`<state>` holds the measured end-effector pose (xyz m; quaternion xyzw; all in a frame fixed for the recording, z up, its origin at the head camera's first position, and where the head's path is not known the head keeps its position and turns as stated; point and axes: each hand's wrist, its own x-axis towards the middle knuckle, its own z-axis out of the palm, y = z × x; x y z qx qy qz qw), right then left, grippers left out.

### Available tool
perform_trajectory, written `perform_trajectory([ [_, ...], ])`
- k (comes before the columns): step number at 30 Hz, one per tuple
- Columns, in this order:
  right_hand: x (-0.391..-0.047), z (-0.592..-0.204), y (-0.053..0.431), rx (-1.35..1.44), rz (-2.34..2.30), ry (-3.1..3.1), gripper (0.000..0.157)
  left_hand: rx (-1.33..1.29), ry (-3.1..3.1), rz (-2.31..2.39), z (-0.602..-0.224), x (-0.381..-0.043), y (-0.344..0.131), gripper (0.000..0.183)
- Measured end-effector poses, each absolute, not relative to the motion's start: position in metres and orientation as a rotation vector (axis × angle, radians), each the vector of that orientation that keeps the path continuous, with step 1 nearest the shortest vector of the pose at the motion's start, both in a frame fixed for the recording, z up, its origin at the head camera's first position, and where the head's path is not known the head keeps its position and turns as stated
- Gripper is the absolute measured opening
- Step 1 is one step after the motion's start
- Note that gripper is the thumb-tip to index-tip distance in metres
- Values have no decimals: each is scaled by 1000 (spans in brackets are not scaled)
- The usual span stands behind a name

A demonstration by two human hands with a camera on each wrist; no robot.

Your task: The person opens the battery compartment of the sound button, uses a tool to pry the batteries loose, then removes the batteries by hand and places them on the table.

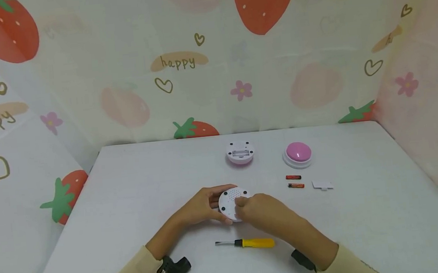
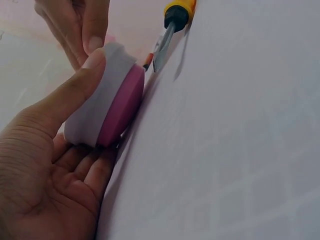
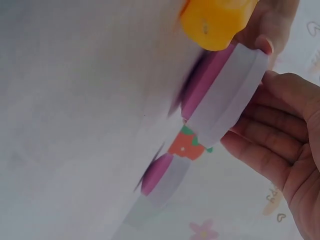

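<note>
A round push button [image 1: 228,201] with a white base and pink top is held upside down, its dotted underside and dark feet facing up. My left hand [image 1: 200,206] grips its rim, thumb on the near side and fingers around the far side. In the left wrist view the pink top [image 2: 122,107] sits low, close to the table. My right hand [image 1: 267,211] bends over the underside, its thumb touching the base. The right fingertips are hidden behind the base [image 3: 232,92] in the right wrist view, so whether they pinch anything is unclear.
A yellow-handled screwdriver [image 1: 258,242] lies nearest me. Farther back are an upturned button [image 1: 241,160] with an open battery compartment and an upright pink button [image 1: 299,151]. Two batteries [image 1: 293,177] and a white battery cover [image 1: 322,184] lie to the right.
</note>
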<state>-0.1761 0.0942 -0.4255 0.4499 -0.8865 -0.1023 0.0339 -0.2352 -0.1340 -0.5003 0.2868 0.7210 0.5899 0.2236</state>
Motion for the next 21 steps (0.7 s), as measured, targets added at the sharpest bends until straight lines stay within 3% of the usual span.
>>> perform_trajectory([
  [13, -171, -427, 92, 1375, -410, -2705, 41, 774, 1983, 1637, -504, -238, -134, 88],
  [21, -179, -433, 95, 1353, -104, -2675, 20, 750, 1996, 1642, -504, -238, -134, 88],
])
